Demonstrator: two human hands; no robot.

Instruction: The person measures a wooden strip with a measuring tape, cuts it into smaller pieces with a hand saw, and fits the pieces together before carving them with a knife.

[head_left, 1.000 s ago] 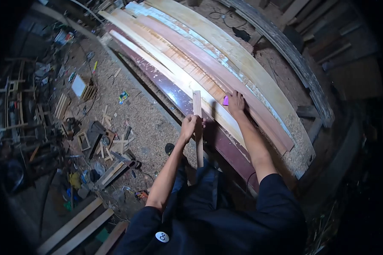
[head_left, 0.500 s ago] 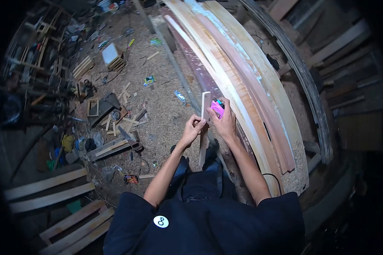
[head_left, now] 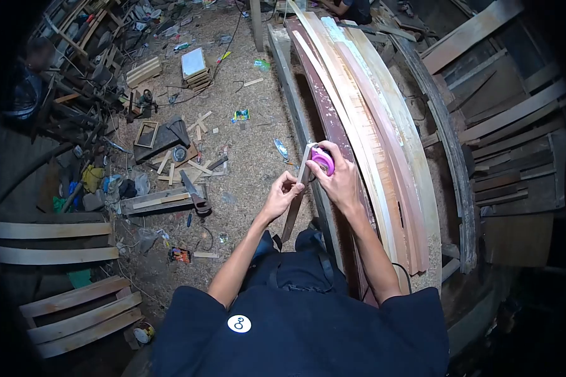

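The left hand (head_left: 280,201) pinches a narrow wooden strip (head_left: 293,217) between thumb and fingertips partway along its length, the fingers curled in. The strip stands at a tilt in front of the person's body, its upper end leaning towards the right hand (head_left: 343,182) and its lower end hanging over the lap. The right hand has its thumb and fingers closed around a pink tape measure (head_left: 322,161), which sits at the strip's upper end; whether any tape is drawn out is too small to tell. Just to the right of the hands, long planks (head_left: 374,132) lie side by side, lengthwise, over a dark red board (head_left: 326,113) flecked with pale shavings. Beyond them runs a weathered grey beam (head_left: 450,138). On the left, the ground (head_left: 248,163) is covered with what look like wood chips and carries offcuts and litter. A handsaw (head_left: 200,204) rests against a piece of timber there, near a small wooden frame (head_left: 147,124), with a white-topped stack (head_left: 194,62) farther off. Pale slats (head_left: 56,255) lie at the lower left. Another person (head_left: 356,11) is partly visible at the top edge, beyond the planks' far end.
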